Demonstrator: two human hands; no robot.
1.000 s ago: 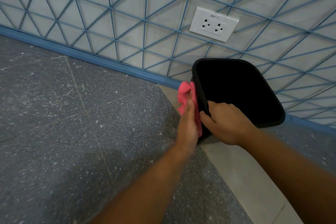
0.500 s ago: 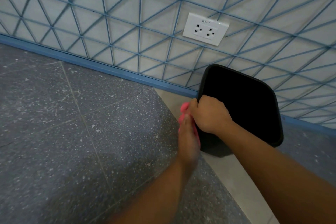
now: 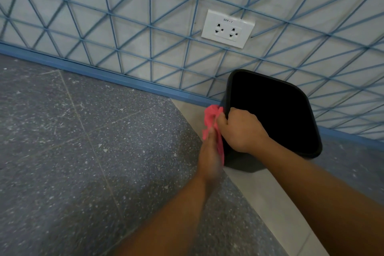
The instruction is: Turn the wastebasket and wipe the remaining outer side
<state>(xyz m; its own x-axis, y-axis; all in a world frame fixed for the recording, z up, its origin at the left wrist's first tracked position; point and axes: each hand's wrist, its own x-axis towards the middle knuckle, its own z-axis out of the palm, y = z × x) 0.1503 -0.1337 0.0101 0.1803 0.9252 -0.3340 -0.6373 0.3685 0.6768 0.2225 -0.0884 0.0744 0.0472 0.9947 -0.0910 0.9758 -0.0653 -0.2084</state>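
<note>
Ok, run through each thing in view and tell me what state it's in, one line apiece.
black bin: upright on the floor by the wall, open top, inside too dark to see.
pink cloth: bunched, pressed against the bin's outer left side.
left hand: flat on the cloth, blurred.
right hand: curled over the bin's rim.
wall socket: nothing plugged in.

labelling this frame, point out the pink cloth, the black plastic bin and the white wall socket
pink cloth (image 3: 210, 117), head view, on its bunched upper part
black plastic bin (image 3: 270, 110), head view, on its dark inside
white wall socket (image 3: 227, 28), head view, on the middle of its plate
</note>
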